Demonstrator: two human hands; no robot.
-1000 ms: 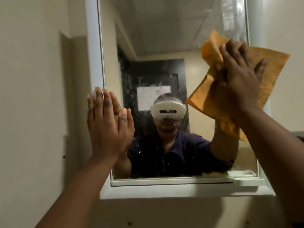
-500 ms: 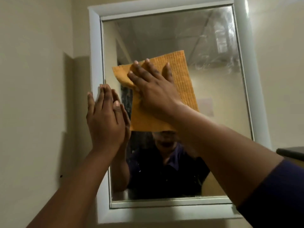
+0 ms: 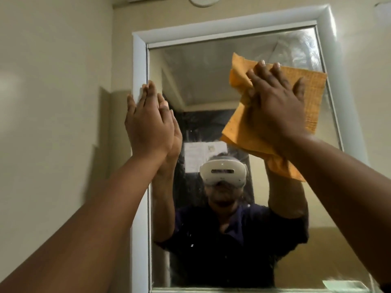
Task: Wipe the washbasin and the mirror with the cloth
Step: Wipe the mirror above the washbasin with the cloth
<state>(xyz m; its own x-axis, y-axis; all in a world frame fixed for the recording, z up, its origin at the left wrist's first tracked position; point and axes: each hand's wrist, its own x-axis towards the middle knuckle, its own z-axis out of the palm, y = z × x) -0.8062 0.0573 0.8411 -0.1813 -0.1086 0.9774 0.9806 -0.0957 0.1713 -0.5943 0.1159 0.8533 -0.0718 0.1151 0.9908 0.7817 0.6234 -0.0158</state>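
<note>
A white-framed mirror (image 3: pixel 201 81) hangs on the wall ahead of me. My right hand (image 3: pixel 277 102) presses an orange cloth (image 3: pixel 313 96) flat against the glass near the upper right corner, fingers spread and straight. My left hand (image 3: pixel 148 121) rests flat with straight fingers on the mirror's left frame and the glass edge. The glass shows streaks near the top right. The washbasin is out of view.
A cream wall (image 3: pixel 53 102) runs along the left of the mirror. A round white fitting (image 3: pixel 204 1) sits on the wall above the frame. The mirror reflects a person in a dark shirt and a dark door behind.
My right hand has swept the cloth from the upper left of the glass to the upper right. My left hand has stayed on the left frame.
</note>
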